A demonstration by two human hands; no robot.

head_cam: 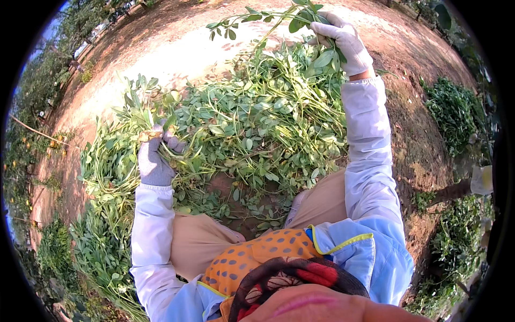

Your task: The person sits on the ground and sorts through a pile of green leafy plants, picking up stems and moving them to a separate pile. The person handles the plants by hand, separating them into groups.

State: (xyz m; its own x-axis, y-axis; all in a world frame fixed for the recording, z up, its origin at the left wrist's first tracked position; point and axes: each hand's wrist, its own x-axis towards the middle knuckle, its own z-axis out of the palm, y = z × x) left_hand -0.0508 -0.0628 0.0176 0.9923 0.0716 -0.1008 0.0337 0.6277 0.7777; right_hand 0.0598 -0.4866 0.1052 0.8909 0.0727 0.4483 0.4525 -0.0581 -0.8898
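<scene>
My left hand (pixel 156 157), in a grey knit glove, is closed around a bunch of leafy green stems (pixel 141 108) at the left of the pile. Some yellowed leaves show at its fingers. My right hand (pixel 340 42), in a pale glove, is raised at the far right side and grips long leafy stems (pixel 299 18) that reach out to the left. Between and below both hands spreads a heap of cut leafy plants (pixel 249 116), its pale stems tangled mostly on the right. Leaves partly hide the fingers of each hand.
Bare brown soil (pixel 406 52) surrounds the heap, brightly sunlit at the far side. Another pile of green plants (pixel 454 112) lies at the right, near a thin tree trunk (pixel 452 193). Trees with orange fruit (pixel 56 145) stand at the left. My bent legs (pixel 197 239) border the heap.
</scene>
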